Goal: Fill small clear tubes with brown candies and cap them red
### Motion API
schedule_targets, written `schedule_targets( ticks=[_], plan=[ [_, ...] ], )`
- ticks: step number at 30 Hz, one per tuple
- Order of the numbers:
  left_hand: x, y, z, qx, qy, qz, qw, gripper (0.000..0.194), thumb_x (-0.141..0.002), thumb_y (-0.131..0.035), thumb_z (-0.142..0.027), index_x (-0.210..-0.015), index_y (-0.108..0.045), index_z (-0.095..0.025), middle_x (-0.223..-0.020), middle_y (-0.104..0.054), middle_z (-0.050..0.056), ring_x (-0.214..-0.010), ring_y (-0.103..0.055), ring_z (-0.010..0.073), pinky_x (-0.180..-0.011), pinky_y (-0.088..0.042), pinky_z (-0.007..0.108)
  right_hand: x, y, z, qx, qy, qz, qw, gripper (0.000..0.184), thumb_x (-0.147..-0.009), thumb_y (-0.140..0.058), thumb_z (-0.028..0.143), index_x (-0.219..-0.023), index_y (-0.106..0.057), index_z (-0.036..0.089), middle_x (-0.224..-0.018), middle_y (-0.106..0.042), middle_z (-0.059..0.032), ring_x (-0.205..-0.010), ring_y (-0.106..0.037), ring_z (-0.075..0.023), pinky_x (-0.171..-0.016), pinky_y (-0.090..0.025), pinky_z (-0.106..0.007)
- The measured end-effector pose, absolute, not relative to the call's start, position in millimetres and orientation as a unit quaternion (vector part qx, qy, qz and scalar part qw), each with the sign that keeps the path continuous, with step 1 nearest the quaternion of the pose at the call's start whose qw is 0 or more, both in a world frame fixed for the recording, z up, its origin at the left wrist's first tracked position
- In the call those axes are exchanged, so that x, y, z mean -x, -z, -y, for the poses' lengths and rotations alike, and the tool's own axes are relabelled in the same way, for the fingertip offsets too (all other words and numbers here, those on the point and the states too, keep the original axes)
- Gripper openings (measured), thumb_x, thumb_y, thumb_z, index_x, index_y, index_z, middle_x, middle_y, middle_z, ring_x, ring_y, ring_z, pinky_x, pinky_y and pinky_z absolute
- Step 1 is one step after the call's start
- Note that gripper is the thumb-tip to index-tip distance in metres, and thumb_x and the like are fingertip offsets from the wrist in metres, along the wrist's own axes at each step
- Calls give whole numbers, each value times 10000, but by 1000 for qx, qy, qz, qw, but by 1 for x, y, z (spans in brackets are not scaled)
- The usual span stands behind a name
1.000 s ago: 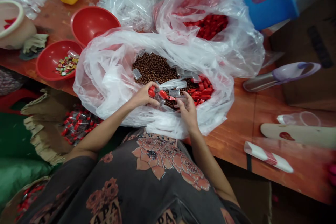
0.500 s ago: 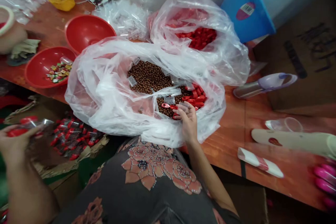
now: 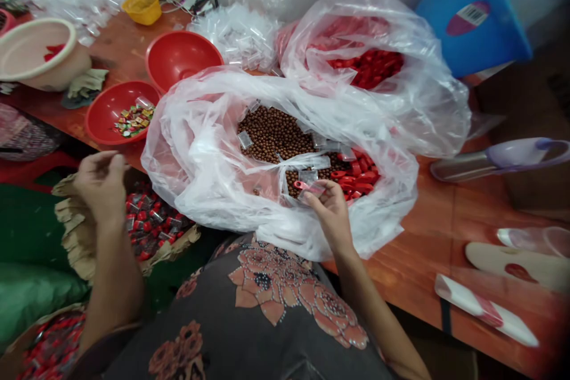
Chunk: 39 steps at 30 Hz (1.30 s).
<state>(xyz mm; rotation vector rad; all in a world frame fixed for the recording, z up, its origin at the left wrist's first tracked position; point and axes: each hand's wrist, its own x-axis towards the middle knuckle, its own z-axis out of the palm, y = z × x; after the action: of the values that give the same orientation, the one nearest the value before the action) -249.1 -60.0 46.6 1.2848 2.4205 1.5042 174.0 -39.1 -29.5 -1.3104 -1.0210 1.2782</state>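
Note:
A big clear plastic bag [image 3: 200, 148] lies open on the wooden table, holding brown beads [image 3: 274, 133], small clear sachets and red plastic pieces [image 3: 363, 175]. My right hand [image 3: 327, 208] rests at the bag's near edge with its fingers pinched on a small clear sachet with a red piece [image 3: 309, 187]. My left hand [image 3: 100, 184] hovers over a torn cardboard box of packed red items [image 3: 151, 222] on the left, fingers loosely curled and nothing visible in them.
A second plastic bag of red pieces [image 3: 369, 65] stands behind. Two red bowls [image 3: 178, 56], one with coloured bits [image 3: 133, 119], a beige basin [image 3: 35, 53], a yellow cup [image 3: 142, 7] and heaps of clear sachets [image 3: 240, 32] sit at the back left. A purple-handled tool [image 3: 503, 157] lies on the right.
My left hand carried a packed red item away from the bag to the box on the left and now holds nothing. My right hand took hold of another sachet.

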Motion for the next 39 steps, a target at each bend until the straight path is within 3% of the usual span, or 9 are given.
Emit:
schedule_targets(
  ticks=[2,5,8,14,17,21,27,30,39],
  plan=[
    [195,-63,41,-506,-504,-693,104,184,-805,-681,-323,-947,-722,-214,-827,-726,-36,-726,-642,107,-746,-533,265,-163,29,32,532,-539,436,487,402,-735,-767,342,-1049,-532,256,-986,-666,-9,-844,-665,-163,-783,-548,-326],
    [112,-64,14,-644,-367,-564,363,190,-802,-678,-308,-930,-758,-193,-928,-750,38,-816,-671,149,-728,-531,261,-145,26,20,512,-550,448,483,410,-728,-766,370,-1041,-532,250,-935,-655,-7,-827,-655,-167,-768,-557,-328],
    [58,-38,-11,-659,-315,-501,464,246,-799,-677,-319,-997,-756,-196,-1025,-740,68,-887,-672,173,-762,-533,275,-134,24,8,485,-586,409,504,407,-747,-739,397,-1058,-523,247,-954,-670,-21,-864,-665,-183,-755,-576,-342],
    [33,7,-51,-557,-260,-492,616,341,-774,-694,-316,-1069,-709,-146,-892,-724,68,-672,-640,133,-629,-531,265,-135,42,-7,458,-621,384,506,441,-760,-707,395,-1137,-527,251,-1080,-687,-57,-1007,-676,-212,-888,-566,-404],
    [33,13,-74,-570,-220,-493,620,268,-738,-725,-274,-969,-730,-138,-789,-705,39,-617,-603,107,-564,-488,210,-144,57,-11,476,-597,427,484,488,-781,-662,381,-1231,-523,251,-1173,-671,-87,-1063,-665,-231,-921,-550,-426],
    [33,27,-116,-539,-195,-610,547,112,-702,-752,-208,-776,-729,-128,-636,-653,13,-511,-547,86,-503,-457,192,-171,66,-11,537,-499,496,466,500,-848,-581,356,-1334,-504,264,-1358,-583,-99,-1117,-635,-227,-995,-504,-454],
    [20,55,-158,-510,-217,-659,509,144,-658,-802,-211,-661,-697,-113,-505,-576,-9,-460,-522,85,-513,-472,203,-221,54,6,583,-446,453,505,371,-878,-562,381,-1221,-589,242,-1271,-626,-95,-1023,-658,-218,-951,-532,-447],
    [3,65,-165,-503,-249,-645,518,159,-663,-801,-218,-714,-710,-98,-524,-590,-6,-479,-537,85,-541,-492,208,-235,53,17,604,-427,459,492,339,-906,-526,385,-1201,-607,239,-1210,-644,-93,-946,-671,-209,-920,-543,-461],
    [-30,76,-156,-452,-382,-581,559,221,-697,-763,-214,-876,-713,-93,-835,-715,61,-674,-637,136,-738,-558,327,-253,59,8,666,-185,625,364,373,-952,-417,286,-1255,-603,175,-1312,-592,-151,-1236,-546,-259,-1081,-427,-499]
  ],
)
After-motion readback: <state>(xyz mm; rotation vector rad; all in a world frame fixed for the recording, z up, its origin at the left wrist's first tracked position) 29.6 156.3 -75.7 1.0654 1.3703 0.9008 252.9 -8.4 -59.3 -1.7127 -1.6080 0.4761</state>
